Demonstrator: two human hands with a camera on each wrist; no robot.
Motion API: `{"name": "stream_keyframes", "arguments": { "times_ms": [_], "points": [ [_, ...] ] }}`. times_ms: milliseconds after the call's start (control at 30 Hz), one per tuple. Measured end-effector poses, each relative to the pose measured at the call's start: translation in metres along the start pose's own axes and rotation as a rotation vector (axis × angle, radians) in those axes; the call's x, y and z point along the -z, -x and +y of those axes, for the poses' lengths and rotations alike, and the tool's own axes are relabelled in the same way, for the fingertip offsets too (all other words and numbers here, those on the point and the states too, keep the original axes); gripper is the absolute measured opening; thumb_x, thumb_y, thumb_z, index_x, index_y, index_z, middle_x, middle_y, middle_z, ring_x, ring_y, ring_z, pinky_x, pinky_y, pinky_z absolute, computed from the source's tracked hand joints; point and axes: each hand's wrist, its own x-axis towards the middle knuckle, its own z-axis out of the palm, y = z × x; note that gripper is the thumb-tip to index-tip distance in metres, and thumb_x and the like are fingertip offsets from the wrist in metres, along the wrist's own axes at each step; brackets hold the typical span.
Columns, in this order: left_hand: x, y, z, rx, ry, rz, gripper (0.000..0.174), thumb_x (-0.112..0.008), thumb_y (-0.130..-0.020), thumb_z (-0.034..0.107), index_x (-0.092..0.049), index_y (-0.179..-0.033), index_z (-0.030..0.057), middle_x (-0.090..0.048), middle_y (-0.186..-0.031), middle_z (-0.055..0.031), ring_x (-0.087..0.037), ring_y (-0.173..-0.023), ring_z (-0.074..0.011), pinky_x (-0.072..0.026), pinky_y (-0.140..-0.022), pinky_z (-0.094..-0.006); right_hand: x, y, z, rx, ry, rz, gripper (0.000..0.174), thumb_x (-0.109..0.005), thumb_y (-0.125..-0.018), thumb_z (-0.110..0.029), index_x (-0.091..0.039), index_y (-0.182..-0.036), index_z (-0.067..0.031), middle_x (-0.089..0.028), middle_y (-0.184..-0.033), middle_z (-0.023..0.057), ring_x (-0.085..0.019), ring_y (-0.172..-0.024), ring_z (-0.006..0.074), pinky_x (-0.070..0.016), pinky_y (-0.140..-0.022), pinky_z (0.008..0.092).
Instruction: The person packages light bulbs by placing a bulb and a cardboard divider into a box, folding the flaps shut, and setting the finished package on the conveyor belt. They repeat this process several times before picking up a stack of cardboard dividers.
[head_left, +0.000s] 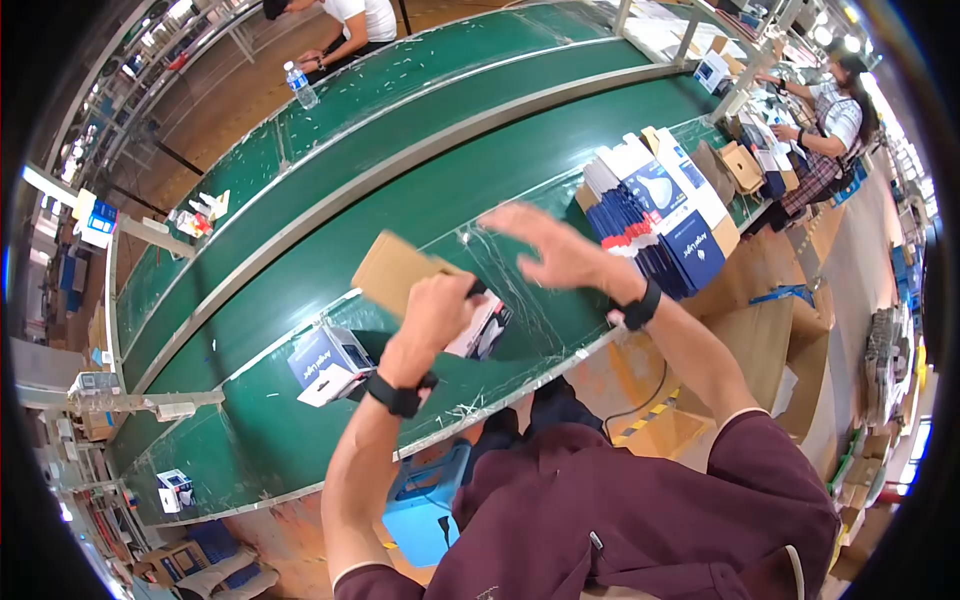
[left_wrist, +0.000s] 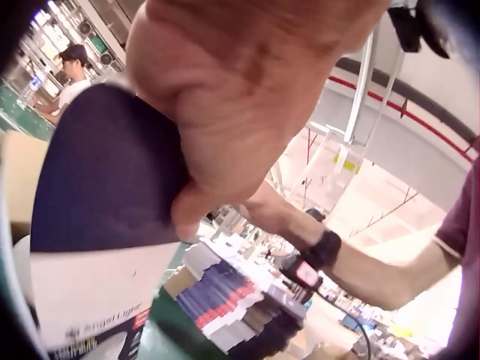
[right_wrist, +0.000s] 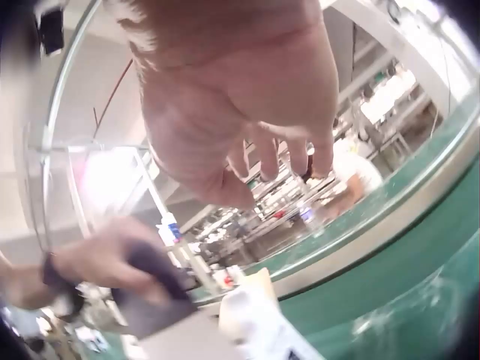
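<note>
My left hand (head_left: pixel 437 312) grips a small navy and white carton (head_left: pixel 487 325) over the green bench. In the left wrist view the carton (left_wrist: pixel 105 180) shows a navy panel and "Angel Light" lettering, with the thumb pressed along its edge. A tan cardboard piece (head_left: pixel 392 272) sticks out beyond the left hand, its lower part hidden by the fingers. To the right, my right hand (head_left: pixel 560 248) is raised above the bench with its fingers extended and nothing in it. In the right wrist view its palm (right_wrist: pixel 240 97) and spread fingers show.
A standing navy and white carton (head_left: pixel 330 365) is at the left, and a smaller box (head_left: pixel 175 491) lies farther left. Stacked flat cartons (head_left: pixel 650 215) fill the right side. A metal rail (head_left: pixel 400 155) runs along the bench. A water bottle (head_left: pixel 300 86) and two other people are beyond.
</note>
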Motion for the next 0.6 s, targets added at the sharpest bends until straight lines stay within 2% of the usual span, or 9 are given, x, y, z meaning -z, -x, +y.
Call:
{"name": "stream_keyframes", "arguments": {
  "times_ms": [33,100,167,200,300,333,433,467,600],
  "points": [
    [-0.006,-0.006,-0.016,0.007,0.056,-0.018,0.026,-0.076,-0.09,0.031,-0.078,-0.094,0.006,-0.072,-0.081,-0.022,-0.071,-0.073,-0.0409,-0.0555,-0.066,-0.0477,-0.013,0.011,-0.022,-0.007,-0.159,-0.113,0.082,-0.077,-0.083,-0.015,-0.043,-0.157,-0.006,-0.052,-0.153,0.0194,-0.047,-0.143,0.0377,-0.0377,-0.121,0.0437],
    [-0.012,-0.006,-0.035,0.173,0.342,-0.29,0.041,-0.069,-0.098,0.042,-0.078,-0.089,0.0028,-0.076,-0.079,-0.0155,-0.073,-0.071,-0.0299,-0.0559,-0.066,-0.0433,-0.059,0.033,-0.038,-0.15,-0.258,-0.174,0.091,-0.08,-0.081,-0.018,-0.037,-0.16,-0.007,-0.054,-0.149,0.0215,-0.054,-0.136,0.0374,-0.043,-0.116,0.0446],
    [-0.018,0.0,-0.043,0.318,0.537,-0.472,0.052,-0.063,-0.103,0.048,-0.078,-0.085,0.0023,-0.076,-0.077,-0.0095,-0.073,-0.068,-0.0231,-0.0557,-0.065,-0.0422,-0.084,0.047,-0.054,-0.229,-0.197,-0.113,0.091,-0.082,-0.083,-0.02,-0.035,-0.16,-0.0067,-0.059,-0.141,0.0223,-0.066,-0.118,0.0356,-0.0526,-0.104,0.0446],
    [-0.015,0.007,-0.043,0.334,0.536,-0.604,0.062,-0.049,-0.108,0.055,-0.079,-0.101,0.0012,-0.078,-0.091,-0.0063,-0.073,-0.08,-0.0177,-0.057,-0.072,-0.0367,-0.092,0.049,-0.063,-0.341,-0.312,-0.071,0.082,-0.083,-0.084,-0.022,-0.043,-0.154,-0.0077,-0.065,-0.13,0.0186,-0.072,-0.1,0.0324,-0.0585,-0.089,0.0418],
    [-0.017,0.037,-0.058,0.633,1.397,-0.775,0.073,-0.043,-0.107,0.065,-0.073,-0.124,0.0005,-0.075,-0.115,-0.0103,-0.07,-0.101,-0.0201,-0.0547,-0.088,-0.0319,-0.098,0.062,-0.078,-0.456,-0.214,-0.093,0.07,-0.083,-0.084,-0.022,-0.05,-0.145,-0.0093,-0.069,-0.121,0.0141,-0.073,-0.092,0.0296,-0.0591,-0.081,0.0387],
    [-0.017,0.043,-0.063,0.647,1.521,-0.775,0.064,-0.038,-0.113,0.051,-0.063,-0.137,-0.002,-0.072,-0.125,-0.0119,-0.07,-0.107,-0.0194,-0.0537,-0.09,-0.0276,-0.103,0.065,-0.086,-0.474,-0.275,-0.04,0.061,-0.084,-0.083,-0.023,-0.057,-0.136,-0.0111,-0.068,-0.118,0.0115,-0.072,-0.098,0.0295,-0.0582,-0.08,0.0384],
    [-0.028,0.058,-0.065,0.586,1.239,-0.74,0.055,-0.045,-0.112,0.044,-0.066,-0.133,-0.0013,-0.074,-0.117,-0.0098,-0.071,-0.102,-0.017,-0.0552,-0.089,-0.0299,-0.12,0.06,-0.103,-0.235,-0.155,0.142,0.05,-0.084,-0.082,-0.026,-0.061,-0.124,-0.0094,-0.066,-0.113,0.0105,-0.068,-0.102,0.0332,-0.057,-0.079,0.0415],
    [-0.02,0.061,-0.061,0.592,1.096,-0.765,0.043,-0.054,-0.11,0.035,-0.07,-0.127,-0.0009,-0.074,-0.11,-0.0042,-0.069,-0.097,-0.0114,-0.056,-0.087,-0.0293,-0.128,0.056,-0.105,-0.267,-0.143,0.144,0.043,-0.084,-0.079,-0.026,-0.062,-0.112,-0.008,-0.062,-0.107,0.0095,-0.064,-0.105,0.0321,-0.0554,-0.081,0.0413],
    [-0.03,0.071,-0.079,0.548,1.185,-0.732,0.032,-0.062,-0.107,0.03,-0.076,-0.114,0.0016,-0.074,-0.098,0.0018,-0.066,-0.083,-0.0049,-0.055,-0.074,-0.0236,-0.148,0.043,-0.097,-0.243,-0.018,0.215,0.042,-0.086,-0.077,-0.03,-0.061,-0.099,-0.0039,-0.06,-0.099,0.011,-0.063,-0.092,0.0322,-0.053,-0.078,0.0418]
  ]
}}
